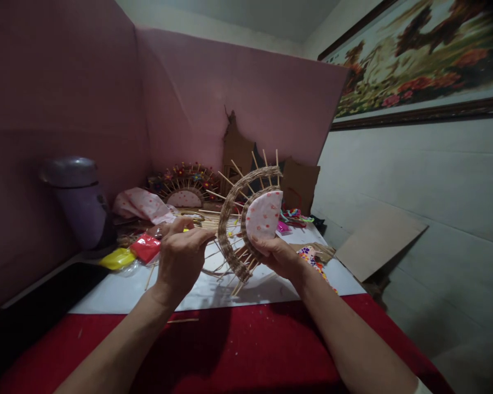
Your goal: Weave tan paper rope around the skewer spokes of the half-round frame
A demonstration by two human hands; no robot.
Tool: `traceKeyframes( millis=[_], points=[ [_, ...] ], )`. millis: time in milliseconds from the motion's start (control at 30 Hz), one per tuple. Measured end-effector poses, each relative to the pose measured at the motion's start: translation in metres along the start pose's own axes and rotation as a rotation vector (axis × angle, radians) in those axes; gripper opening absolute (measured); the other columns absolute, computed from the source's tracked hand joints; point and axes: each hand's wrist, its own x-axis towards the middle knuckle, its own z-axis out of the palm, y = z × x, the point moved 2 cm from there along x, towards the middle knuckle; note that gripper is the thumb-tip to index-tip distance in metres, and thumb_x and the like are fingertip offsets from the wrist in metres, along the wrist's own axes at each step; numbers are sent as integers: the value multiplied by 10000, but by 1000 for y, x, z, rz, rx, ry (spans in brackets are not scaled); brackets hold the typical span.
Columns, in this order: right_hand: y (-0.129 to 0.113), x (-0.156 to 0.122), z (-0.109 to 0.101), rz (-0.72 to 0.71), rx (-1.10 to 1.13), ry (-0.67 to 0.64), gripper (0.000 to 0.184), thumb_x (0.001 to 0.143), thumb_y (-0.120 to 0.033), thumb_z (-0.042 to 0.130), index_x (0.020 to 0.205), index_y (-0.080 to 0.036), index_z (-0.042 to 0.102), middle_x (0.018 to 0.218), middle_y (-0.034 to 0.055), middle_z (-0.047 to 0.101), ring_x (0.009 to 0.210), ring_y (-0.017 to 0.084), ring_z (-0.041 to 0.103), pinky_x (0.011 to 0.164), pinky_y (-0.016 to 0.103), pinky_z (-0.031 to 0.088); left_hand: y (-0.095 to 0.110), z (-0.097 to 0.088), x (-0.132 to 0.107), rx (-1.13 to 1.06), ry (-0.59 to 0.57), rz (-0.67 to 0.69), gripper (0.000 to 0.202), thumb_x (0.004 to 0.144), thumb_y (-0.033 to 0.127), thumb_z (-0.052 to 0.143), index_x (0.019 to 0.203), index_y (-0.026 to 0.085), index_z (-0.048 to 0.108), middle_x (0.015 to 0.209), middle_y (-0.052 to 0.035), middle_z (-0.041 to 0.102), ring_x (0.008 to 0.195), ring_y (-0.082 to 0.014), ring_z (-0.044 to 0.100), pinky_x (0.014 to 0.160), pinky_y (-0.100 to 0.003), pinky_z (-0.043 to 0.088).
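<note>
A half-round woven frame stands tilted above the table, with thin sticks fanning out past its twisted brown band. At its core is a half-disc covered in pale pink cloth with small red prints. My right hand grips the lower part of this core, thumb over the cloth. On the left, my left hand is closed in a pinch at the outer band, where a stick end appears to lie between the fingers. Those fingertips partly hide the stick.
Behind stands a similar half-round piece with colourful flowers. Pink cloth, a red packet and a yellow packet lie left, near a purple container. Cardboard leans at the back. A loose stick lies on red cloth.
</note>
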Motion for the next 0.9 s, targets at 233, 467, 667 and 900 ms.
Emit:
traceKeyframes(
  millis=[233, 467, 667, 900],
  points=[
    [-6, 0, -4, 43, 150, -54, 205, 682, -332, 669, 773, -150, 645, 652, 37, 675, 574, 160, 609, 545, 273, 500, 2, -8, 5, 61, 109, -50, 171, 774, 275, 585, 623, 209, 632, 622, -39, 608, 685, -202, 490, 669, -308, 351],
    [-5, 2, -10, 64, 283, 7, 190, 733, -348, 627, 735, -159, 621, 599, 33, 663, 581, 184, 627, 555, 309, 502, 4, -9, 4, -52, 165, -123, 168, 745, 269, 627, 604, 219, 550, 593, -8, 572, 639, -185, 487, 674, -301, 343],
    [-6, 2, -8, 26, 277, -34, 256, 742, -409, 619, 758, -153, 612, 605, 33, 656, 591, 176, 627, 555, 289, 490, 7, -1, 0, -176, 129, -186, 162, 728, 280, 646, 596, 232, 565, 581, -3, 588, 667, -198, 489, 716, -329, 344],
    [-4, -1, -1, 51, 343, -86, 244, 778, -378, 586, 827, -142, 624, 732, 44, 687, 620, 135, 623, 612, 249, 488, 13, 10, -6, -447, -41, -264, 116, 727, 328, 644, 659, 236, 660, 628, -16, 613, 699, -194, 478, 684, -323, 372]
  ],
)
